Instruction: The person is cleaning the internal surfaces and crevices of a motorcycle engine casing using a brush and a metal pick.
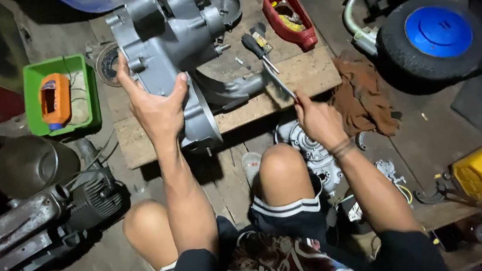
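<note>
At upper centre, the left hand [155,105] grips the grey engine casing [171,48] on the wooden board [300,74]; its long axis runs top to bottom. The right hand [317,121] pinches a thin metal tool [279,83] (pointing up-left). Nearby lie a screwdriver [257,50], a red tray [290,20], and a brown rag [362,97].

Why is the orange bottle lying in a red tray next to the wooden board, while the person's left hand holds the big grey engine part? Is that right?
Not quite. The tray holding the orange bottle is green, not red, as the head view shows. The rest is right: it sits beside the wooden board, and the left hand grips the grey engine part.
</note>
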